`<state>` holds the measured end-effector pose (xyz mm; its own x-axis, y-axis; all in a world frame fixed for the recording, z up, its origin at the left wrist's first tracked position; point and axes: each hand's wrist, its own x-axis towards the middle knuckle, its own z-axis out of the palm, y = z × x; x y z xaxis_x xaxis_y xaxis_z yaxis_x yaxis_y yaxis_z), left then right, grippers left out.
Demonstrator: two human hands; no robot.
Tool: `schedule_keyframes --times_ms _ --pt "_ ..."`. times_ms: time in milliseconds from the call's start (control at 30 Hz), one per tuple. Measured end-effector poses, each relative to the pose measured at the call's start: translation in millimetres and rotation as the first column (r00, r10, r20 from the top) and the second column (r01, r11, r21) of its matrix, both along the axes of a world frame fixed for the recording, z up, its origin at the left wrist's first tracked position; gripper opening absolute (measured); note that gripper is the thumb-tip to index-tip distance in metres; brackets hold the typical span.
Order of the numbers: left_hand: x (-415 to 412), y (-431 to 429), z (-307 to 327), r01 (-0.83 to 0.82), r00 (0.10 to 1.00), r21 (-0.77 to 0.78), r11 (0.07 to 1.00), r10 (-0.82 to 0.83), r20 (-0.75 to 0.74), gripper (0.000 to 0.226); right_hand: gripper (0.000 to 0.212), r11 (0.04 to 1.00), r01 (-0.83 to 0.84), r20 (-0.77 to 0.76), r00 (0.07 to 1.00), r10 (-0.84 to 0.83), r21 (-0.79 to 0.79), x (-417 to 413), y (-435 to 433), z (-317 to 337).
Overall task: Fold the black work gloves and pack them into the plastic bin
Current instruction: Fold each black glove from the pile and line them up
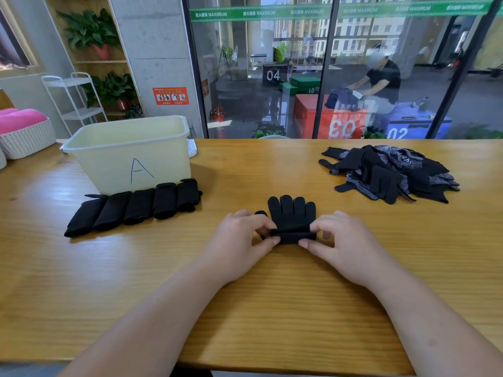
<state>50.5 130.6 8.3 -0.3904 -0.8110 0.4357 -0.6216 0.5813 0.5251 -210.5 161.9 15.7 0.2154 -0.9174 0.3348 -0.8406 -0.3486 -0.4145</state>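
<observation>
— Head view, far left: pale plastic bin (128,151) marked with a blue A, standing on the wooden desk (272,308).
— Just in front of it?
— Row of folded gloves (133,208), black, lying side by side near the bin's front wall.
— Then the middle?
— Person's left hand (239,240), fingers (261,227) curled, pinching the left end of a folded-over cuff. Between the hands, black work glove (292,210) flat on the desk, finger ends pointing away. Then right hand (345,240), thumb and fingers pinching the fold's right end the same way.
— Further right?
— Loose pile of gloves (392,172), dotted palms showing, well apart from both hands.
</observation>
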Motion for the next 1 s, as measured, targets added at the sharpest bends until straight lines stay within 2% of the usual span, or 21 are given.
schedule_keyframes --times_ms 133,233,333,433,600,733,833,1000 --pt "-1.6 -3.5 0.0 -0.008 0.999 0.103 0.995 0.013 -0.047 0.023 0.014 0.994 0.081 0.105 0.991 -0.088 0.068 3.3 -0.1 2.0" --pt "-3.2 -4.0 1.4 -0.020 0.998 0.138 0.990 0.028 -0.054 0.029 0.036 0.992 0.086 0.214 0.971 -0.105 0.097 6.3 0.1 0.6" --pt "-5.3 -3.9 1.5 -0.050 0.997 0.132 0.990 0.057 -0.051 0.030 0.050 0.985 0.107 0.241 0.961 -0.137 0.133 11.3 0.1 0.4" --pt "-9.0 -4.9 -0.2 -0.087 0.996 0.055 0.995 0.088 -0.003 0.027 0.046 0.982 0.139 0.251 0.953 -0.168 0.129 15.4 -0.4 -1.8" --pt "-14.7 -8.6 -5.3 -0.102 0.984 -0.140 0.985 0.120 0.129 0.017 0.030 0.985 0.172 0.125 0.977 -0.173 0.015 17.1 1.0 -4.0" --pt "-14.2 -13.3 -8.5 -0.071 0.971 -0.261 0.963 0.127 0.203 0.009 0.015 0.982 0.138 -0.072 0.986 -0.148 -0.129 15.4 0.8 -3.0" --pt "-12.7 -14.2 -12.2 -0.037 0.960 -0.314 0.949 0.121 0.252 0.016 0.017 0.977 0.106 -0.233 0.961 -0.148 -0.184 16.0 -1.2 -5.2" --pt "-7.8 -7.0 -6.6 -0.003 0.939 -0.242 0.970 0.087 0.334 0.036 0.031 0.986 0.100 -0.274 0.952 -0.133 -0.134 13.8 0.6 -1.1"
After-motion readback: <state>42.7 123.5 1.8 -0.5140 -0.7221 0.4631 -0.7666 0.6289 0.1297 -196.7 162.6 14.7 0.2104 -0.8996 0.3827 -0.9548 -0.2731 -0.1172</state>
